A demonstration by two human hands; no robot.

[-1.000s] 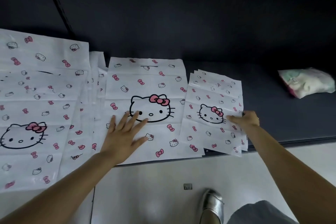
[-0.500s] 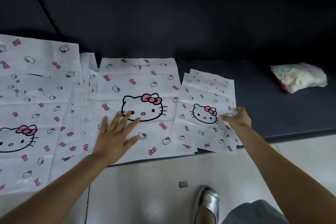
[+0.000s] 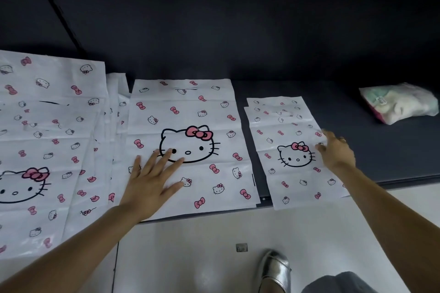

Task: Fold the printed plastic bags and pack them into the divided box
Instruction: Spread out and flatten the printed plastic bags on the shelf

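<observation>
Head view shows the left hand [image 3: 152, 181] spread flat, fingers straight, pressing the near-left part of the middle bag [image 3: 190, 145]. The right hand [image 3: 337, 152] rests its loosely extended fingers on the right edge of the small bag stack [image 3: 292, 150]; whether it pinches anything I cannot tell. Left of the left hand lies a larger bag pile [image 3: 47, 150]. All sit on a dark bench [image 3: 285, 43]; no divided box is visible. These bags look thin, light, limp and slick, so they would likely slide and spring open. Best grip, I judge: pinch an edge or corner while a flat palm pins the sheet. Beyond the right hand sits a soft bundle [image 3: 400, 102].
</observation>
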